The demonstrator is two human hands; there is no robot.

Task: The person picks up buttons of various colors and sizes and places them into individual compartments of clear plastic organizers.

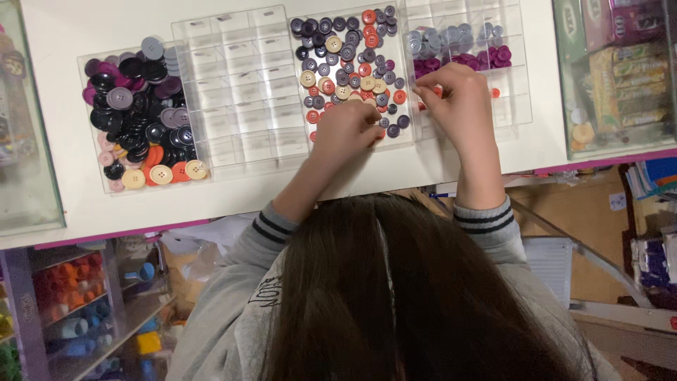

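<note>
Sorting through a tray of mixed buttons (350, 60) near the far edge of the white table (63, 190), a person is bending over the work. Left hand (345, 132) is resting at the tray's near rim, fingers curled narrow over small red buttons; whether it is pinching one cannot be told. Right hand (457, 102) is hovering at the neighbouring divided tray (511, 85), fingertips pinched close together. An empty divided tray (240, 85) and a tray of large dark buttons (137, 116) are lying further left.
</note>
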